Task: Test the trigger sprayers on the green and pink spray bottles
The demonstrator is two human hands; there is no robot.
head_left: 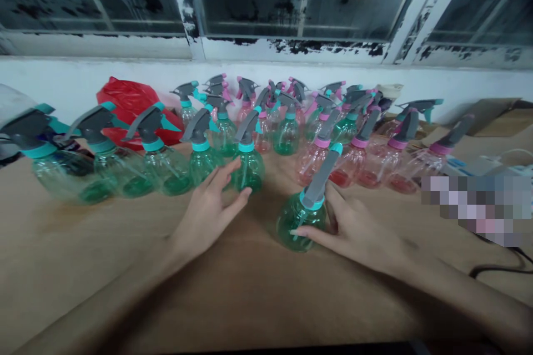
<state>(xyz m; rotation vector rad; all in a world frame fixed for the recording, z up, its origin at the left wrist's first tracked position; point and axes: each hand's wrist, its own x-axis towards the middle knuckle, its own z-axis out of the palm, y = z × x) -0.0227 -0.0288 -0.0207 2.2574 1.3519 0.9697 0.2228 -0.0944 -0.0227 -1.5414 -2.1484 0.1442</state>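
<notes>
My right hand (347,222) grips the round body of a green spray bottle (291,227) with a grey and turquoise trigger head, thumb across its front. This bottle stands nearer to me than the others. My left hand (214,205) has thumb and fingers apart beside another green spray bottle (250,172); whether it touches that bottle I cannot tell. To the left, several green bottles (170,175) form a row. Pink-collared spray bottles (339,169) make up a row on the right.
More green and pink spray bottles (285,136) crowd the back, near the white wall (54,75). A red plastic bag (129,100) sits behind the left row. At the right are a cardboard box (495,116) and a black cable (499,270) on the wooden table (245,294).
</notes>
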